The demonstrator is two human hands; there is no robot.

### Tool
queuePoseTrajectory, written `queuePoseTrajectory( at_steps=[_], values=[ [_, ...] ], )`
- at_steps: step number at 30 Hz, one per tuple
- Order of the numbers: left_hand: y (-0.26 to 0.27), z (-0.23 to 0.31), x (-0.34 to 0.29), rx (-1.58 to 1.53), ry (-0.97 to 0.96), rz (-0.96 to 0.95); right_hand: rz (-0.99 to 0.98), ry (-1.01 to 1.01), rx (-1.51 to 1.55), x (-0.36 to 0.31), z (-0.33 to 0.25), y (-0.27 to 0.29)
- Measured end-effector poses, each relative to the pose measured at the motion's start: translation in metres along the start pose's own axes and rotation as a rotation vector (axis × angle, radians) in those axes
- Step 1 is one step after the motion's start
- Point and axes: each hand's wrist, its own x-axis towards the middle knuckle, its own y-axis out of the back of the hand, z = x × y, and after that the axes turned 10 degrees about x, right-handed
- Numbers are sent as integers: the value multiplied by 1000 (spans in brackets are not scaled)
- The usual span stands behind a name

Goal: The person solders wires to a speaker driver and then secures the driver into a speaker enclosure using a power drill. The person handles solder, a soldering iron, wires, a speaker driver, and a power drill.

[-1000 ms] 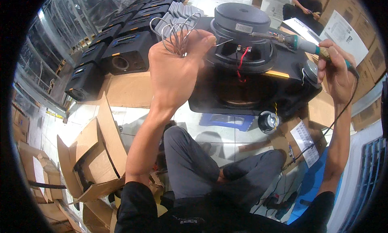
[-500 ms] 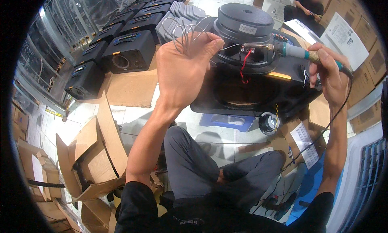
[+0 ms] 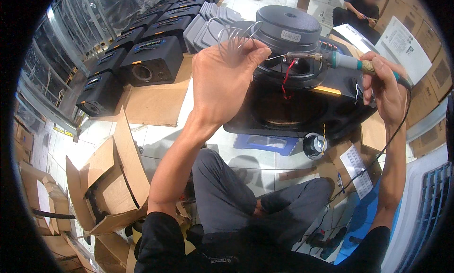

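My left hand (image 3: 226,81) pinches a coil of solder wire (image 3: 231,32), whose loops stand up above the knuckles. The wire's free end points right, to the terminals of a large black speaker driver (image 3: 288,29). In my right hand (image 3: 385,81) is a soldering iron (image 3: 347,61) with a grey and green handle, its tip at the same terminals and close to the solder end. A red wire (image 3: 286,79) hangs from a terminal toward the opening of the black speaker cabinet (image 3: 231,124) on which the driver rests.
Rows of black speaker cabinets (image 3: 151,60) stand far left, near stacked grey panels (image 3: 210,22). Opened cardboard boxes (image 3: 106,178) lie at lower left. A small round speaker (image 3: 314,145) and a blue tray (image 3: 265,144) are on the floor. Another person (image 3: 362,10) sits far right.
My left hand has moved slightly right with the solder, bringing its end closer to the iron's tip at the terminal. My right hand stays nearly still.
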Motion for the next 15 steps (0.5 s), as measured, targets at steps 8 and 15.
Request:
queuePoseTrajectory(
  at_steps=[8,15],
  values=[
    [-3,-2,1,21,-46,19,27,-12,-3,-1,1,-1],
    [-6,-2,1,47,-39,19,18,-11,6,-1,1,0]
  ],
)
